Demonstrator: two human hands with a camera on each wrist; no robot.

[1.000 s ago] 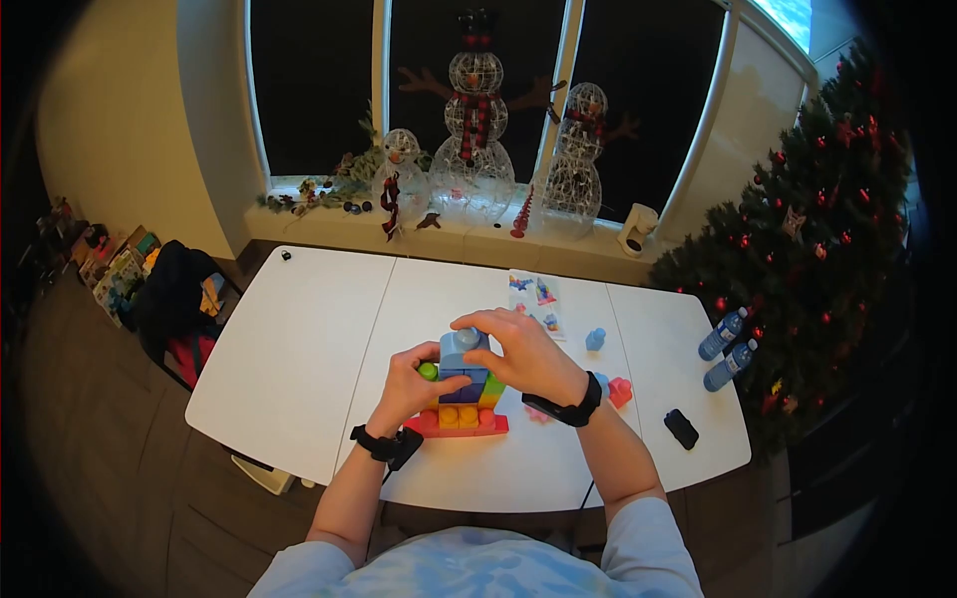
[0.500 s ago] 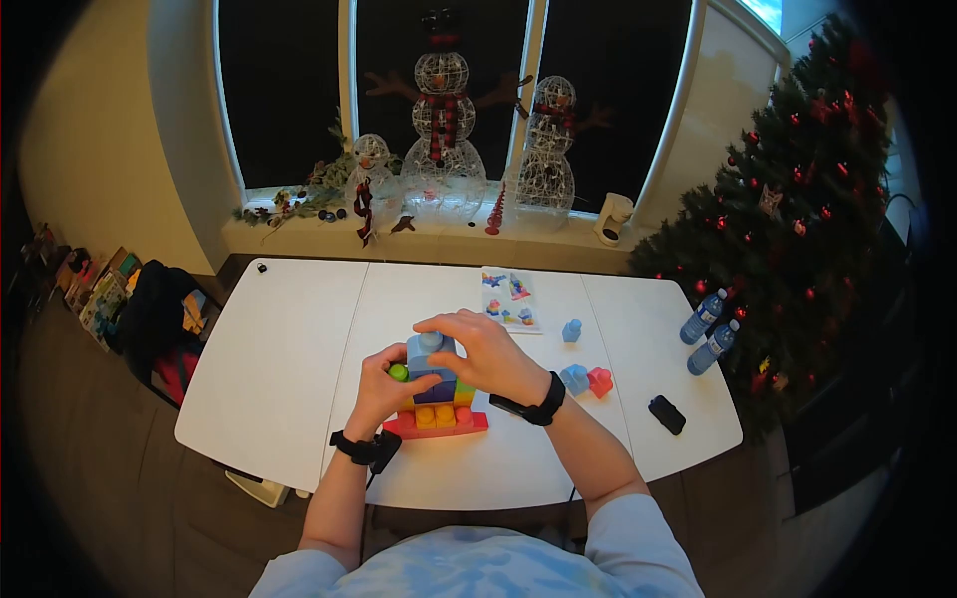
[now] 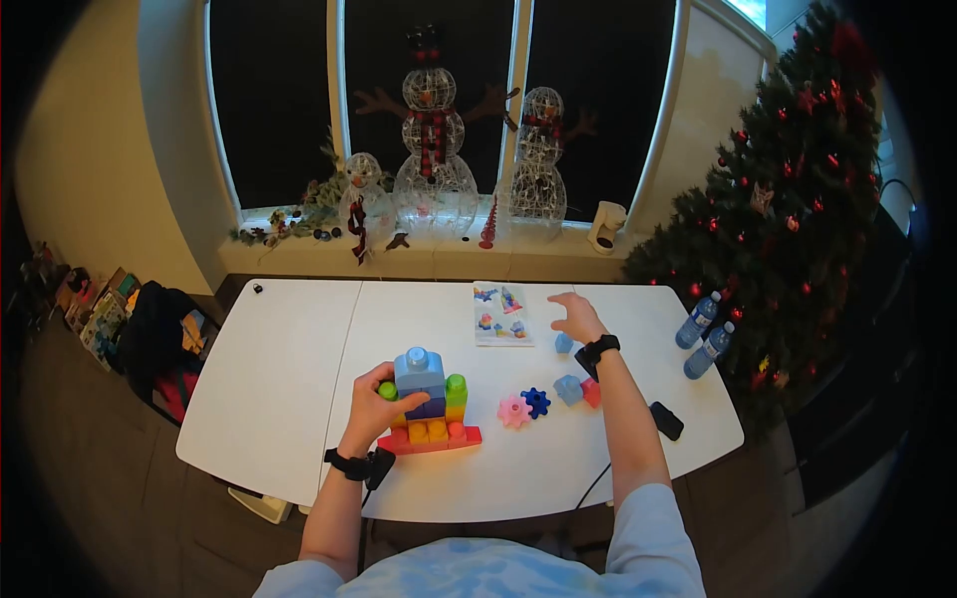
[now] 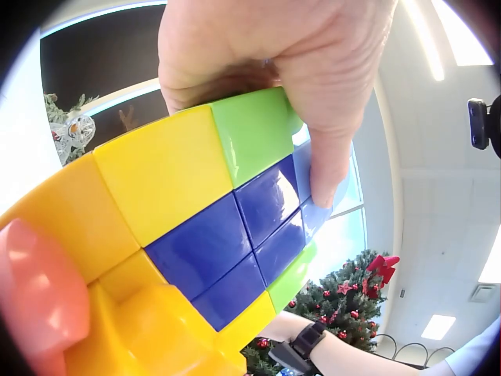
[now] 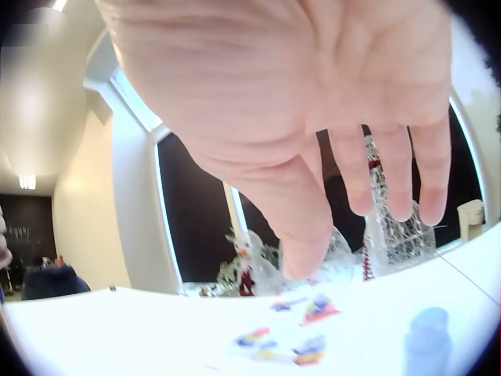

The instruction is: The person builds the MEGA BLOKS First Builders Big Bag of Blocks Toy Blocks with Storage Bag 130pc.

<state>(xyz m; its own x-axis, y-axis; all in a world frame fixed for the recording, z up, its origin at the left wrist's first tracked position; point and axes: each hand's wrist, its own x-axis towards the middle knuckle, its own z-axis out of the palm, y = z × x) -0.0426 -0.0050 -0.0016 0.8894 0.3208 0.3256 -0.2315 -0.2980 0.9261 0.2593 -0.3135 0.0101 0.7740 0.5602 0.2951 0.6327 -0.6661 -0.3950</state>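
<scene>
A toy building block tower [image 3: 427, 431] stands on the table with a red base, orange, yellow and green blocks, and a dark blue middle. On top sits a light blue block [image 3: 419, 371] with a round stud. My left hand [image 3: 373, 407] grips the tower from the left; in the left wrist view its thumb [image 4: 329, 168] lies across the light blue blocks above the dark blue ones [image 4: 205, 243]. My right hand [image 3: 580, 321], fingers extended and holding nothing, hovers just above and beyond a small light blue block [image 3: 564, 344]. That block appears low in the right wrist view.
Pink [image 3: 514, 411] and dark blue gear-shaped pieces [image 3: 536, 403] lie right of the tower, near a light blue piece [image 3: 568, 390] and a red one [image 3: 590, 394]. A picture sheet [image 3: 503, 329] lies behind. Phone [image 3: 666, 421] and two water bottles [image 3: 709, 351] occupy the right side.
My right hand has left the top light blue block and moved right and away, over the small light blue block. My left hand stays on the tower.
</scene>
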